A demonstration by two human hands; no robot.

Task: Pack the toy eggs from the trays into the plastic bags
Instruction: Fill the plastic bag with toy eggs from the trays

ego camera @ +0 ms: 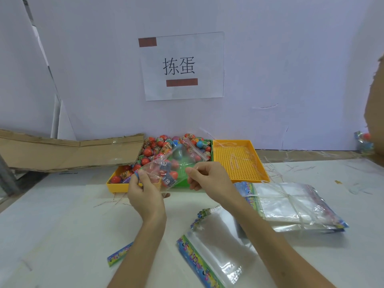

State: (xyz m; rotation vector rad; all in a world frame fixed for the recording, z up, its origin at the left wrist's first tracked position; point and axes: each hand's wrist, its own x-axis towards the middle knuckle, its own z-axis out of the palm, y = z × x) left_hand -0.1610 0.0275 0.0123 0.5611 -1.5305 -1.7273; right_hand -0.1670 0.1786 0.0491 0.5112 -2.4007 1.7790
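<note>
Above tray rim [116, 189], both hands pinching clear bag [176, 163] edges

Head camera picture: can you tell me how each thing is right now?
Left hand: pinches the clear bag.
Right hand: pinches its other edge.
Clear bag: held up, spread open.
Left yellow tray: holds eggs.
Green tray: eggs heaped at the back.
Right yellow tray: no eggs.
Bag bundle: tied.

Colourful toy eggs [160, 146] heaped in trays [116, 187]
</note>
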